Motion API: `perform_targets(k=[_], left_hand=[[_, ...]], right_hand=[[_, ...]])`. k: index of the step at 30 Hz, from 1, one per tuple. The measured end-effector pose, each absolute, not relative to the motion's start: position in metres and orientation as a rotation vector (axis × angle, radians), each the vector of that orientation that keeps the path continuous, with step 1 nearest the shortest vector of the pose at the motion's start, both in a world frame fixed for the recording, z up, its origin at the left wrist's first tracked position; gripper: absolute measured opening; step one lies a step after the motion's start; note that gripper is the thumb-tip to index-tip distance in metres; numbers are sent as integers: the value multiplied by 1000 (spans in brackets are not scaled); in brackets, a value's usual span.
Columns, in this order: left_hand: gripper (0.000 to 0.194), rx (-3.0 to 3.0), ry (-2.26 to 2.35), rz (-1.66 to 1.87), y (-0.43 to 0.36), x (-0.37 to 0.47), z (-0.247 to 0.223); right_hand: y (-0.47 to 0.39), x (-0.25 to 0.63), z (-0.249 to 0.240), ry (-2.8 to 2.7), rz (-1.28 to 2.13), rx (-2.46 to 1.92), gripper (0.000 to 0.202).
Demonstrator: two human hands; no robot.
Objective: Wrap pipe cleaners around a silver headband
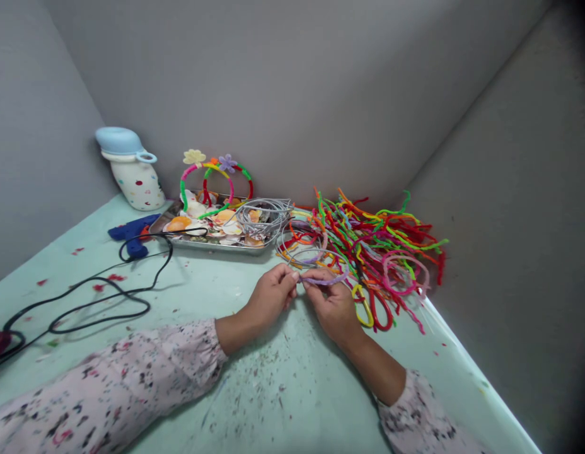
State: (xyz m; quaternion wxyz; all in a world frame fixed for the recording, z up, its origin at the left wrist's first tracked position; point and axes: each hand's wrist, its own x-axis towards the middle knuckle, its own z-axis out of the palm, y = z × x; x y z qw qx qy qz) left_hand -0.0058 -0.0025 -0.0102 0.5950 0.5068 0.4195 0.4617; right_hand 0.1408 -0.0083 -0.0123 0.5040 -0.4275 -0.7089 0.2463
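Between my two hands is a wire hoop (311, 250) with a fuzzy purple pipe cleaner (337, 280) wound along its near side. My left hand (272, 291) pinches the wrapped part with thumb and forefinger. Close beside it, my right hand (334, 309) grips the purple pipe cleaner, thumb in front. The fingertips almost meet, so the exact spot where the pipe cleaner goes round the wire is hidden. The far part of the hoop overlaps other rings and loose pipe cleaners behind it.
A metal tray (217, 246) holds shells, a coil of grey wire (264, 214) and two flower-topped hoops (183, 189). Right of it spreads a pile of coloured pipe cleaners (368, 233). A blue glue gun (134, 228), its black cord (103, 318) and a blue-lidded bottle (139, 183) stand left.
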Motion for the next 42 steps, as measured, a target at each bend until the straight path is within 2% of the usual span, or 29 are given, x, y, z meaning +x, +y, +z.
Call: perform_targets(k=[15,19,28,37,42], left_hand=[[30,1170,939,1083,-3,-6,-12],[30,1178,951,1082,-3,-6,-12],[29,1188,973,1071,-3,-5,-11],[30,1194,972,1063,-3,-7,-10],[30,1174,944,1089,-4,-7,-9]], right_hand=[[-9,144,-18,-1607,802,-986,18],[-9,143,-21,-1541,869,-1008,14],[-9,141,-21,-1553,791,-990,4],[-8,141,-21,-1518,774,-1027,5],[-9,142,-21,-1422,944,-1035,11]])
